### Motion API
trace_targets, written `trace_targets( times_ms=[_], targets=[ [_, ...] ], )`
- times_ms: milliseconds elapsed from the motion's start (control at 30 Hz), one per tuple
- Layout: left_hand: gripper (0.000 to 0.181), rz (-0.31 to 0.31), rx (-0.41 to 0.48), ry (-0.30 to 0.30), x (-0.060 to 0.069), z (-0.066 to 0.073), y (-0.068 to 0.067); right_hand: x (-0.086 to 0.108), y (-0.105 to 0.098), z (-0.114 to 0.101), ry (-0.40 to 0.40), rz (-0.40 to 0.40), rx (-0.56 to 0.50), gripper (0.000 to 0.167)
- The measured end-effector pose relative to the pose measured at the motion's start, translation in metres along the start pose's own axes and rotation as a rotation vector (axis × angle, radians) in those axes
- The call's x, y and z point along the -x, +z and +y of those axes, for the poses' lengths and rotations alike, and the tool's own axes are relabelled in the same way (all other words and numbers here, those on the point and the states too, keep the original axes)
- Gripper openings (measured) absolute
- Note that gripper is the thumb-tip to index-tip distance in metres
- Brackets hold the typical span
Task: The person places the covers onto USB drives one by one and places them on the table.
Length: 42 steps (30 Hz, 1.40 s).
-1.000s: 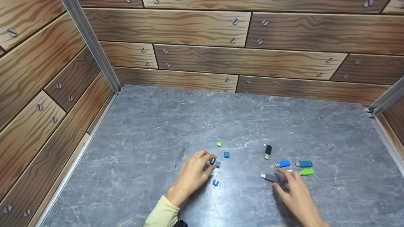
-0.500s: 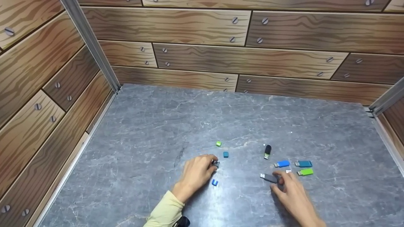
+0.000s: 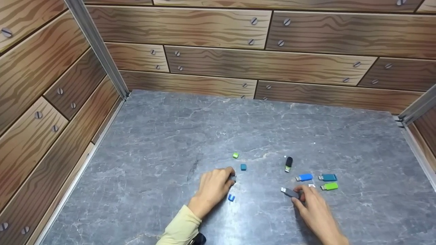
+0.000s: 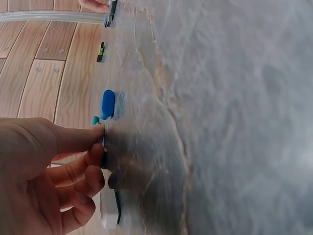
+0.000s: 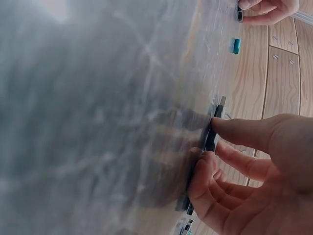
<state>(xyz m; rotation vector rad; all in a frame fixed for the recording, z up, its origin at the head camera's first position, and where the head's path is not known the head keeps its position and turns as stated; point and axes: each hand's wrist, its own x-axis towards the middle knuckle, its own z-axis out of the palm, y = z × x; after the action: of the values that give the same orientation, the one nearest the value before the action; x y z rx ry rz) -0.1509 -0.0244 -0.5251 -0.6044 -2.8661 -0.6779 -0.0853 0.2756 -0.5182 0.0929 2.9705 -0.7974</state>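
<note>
In the head view my left hand (image 3: 214, 187) pinches a small grey USB cap (image 3: 233, 178) between thumb and index finger, low over the tabletop. Beside it lie a blue cap (image 3: 231, 197), a teal cap (image 3: 243, 167) and a green cap (image 3: 235, 155). A dark piece (image 4: 113, 181) shows by the curled fingers in the left wrist view. My right hand (image 3: 315, 207) grips the rear of a dark grey USB flash drive (image 3: 289, 192), its metal plug pointing left. Thumb and fingers hold its sides in the right wrist view (image 5: 215, 129), partly hiding the body.
Right of centre lie a black-and-green flash drive (image 3: 289, 164), a blue one (image 3: 304, 177), a teal one (image 3: 327, 177) and a green one (image 3: 329, 186), all uncapped. Wood-patterned walls (image 3: 211, 61) edge the grey marbled tabletop (image 3: 163, 136).
My left fingers have moved slightly right and closed on the grey cap. The right thumb and fingers have come together on the grey flash drive, which stays nearly in place.
</note>
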Motion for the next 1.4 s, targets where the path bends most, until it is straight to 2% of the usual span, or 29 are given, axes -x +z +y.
trace_targets(
  times_ms=[300, 633, 733, 867, 967, 1067, 1200, 1300, 1400],
  targets=[
    [0.01, 0.006, 0.005, 0.003, 0.001, 0.002, 0.0, 0.001, 0.0, -0.001, 0.006, 0.02, -0.001, 0.021],
    [0.012, -0.056, 0.165, -0.042, 0.004, 0.007, -0.01, 0.0, -0.005, -0.007, 0.085, -0.045, -0.101, 0.026],
    [0.012, -0.07, 0.276, -0.045, 0.004, 0.008, -0.011, 0.001, -0.004, -0.011, 0.089, -0.045, -0.142, 0.027],
    [0.012, -0.087, 0.532, -0.066, 0.004, 0.012, -0.008, 0.005, -0.001, -0.017, 0.109, -0.037, -0.216, 0.026],
    [0.012, -0.114, 0.714, -0.104, 0.004, 0.016, -0.004, 0.007, 0.002, -0.021, 0.142, -0.036, -0.297, 0.025],
    [0.012, -0.164, 0.844, -0.142, 0.005, 0.02, 0.0, 0.008, 0.004, -0.024, 0.171, -0.037, -0.39, 0.026],
    [0.014, -0.238, 0.967, -0.189, 0.008, 0.024, 0.004, 0.008, 0.007, -0.026, 0.181, -0.047, -0.55, 0.027],
    [0.016, -0.265, 1.011, -0.204, 0.01, 0.027, 0.007, 0.009, 0.009, -0.023, 0.135, -0.082, -0.67, 0.03],
    [0.017, -0.275, 1.04, -0.21, 0.012, 0.03, 0.008, 0.008, 0.011, -0.018, 0.083, -0.148, -0.767, 0.033]
  ],
)
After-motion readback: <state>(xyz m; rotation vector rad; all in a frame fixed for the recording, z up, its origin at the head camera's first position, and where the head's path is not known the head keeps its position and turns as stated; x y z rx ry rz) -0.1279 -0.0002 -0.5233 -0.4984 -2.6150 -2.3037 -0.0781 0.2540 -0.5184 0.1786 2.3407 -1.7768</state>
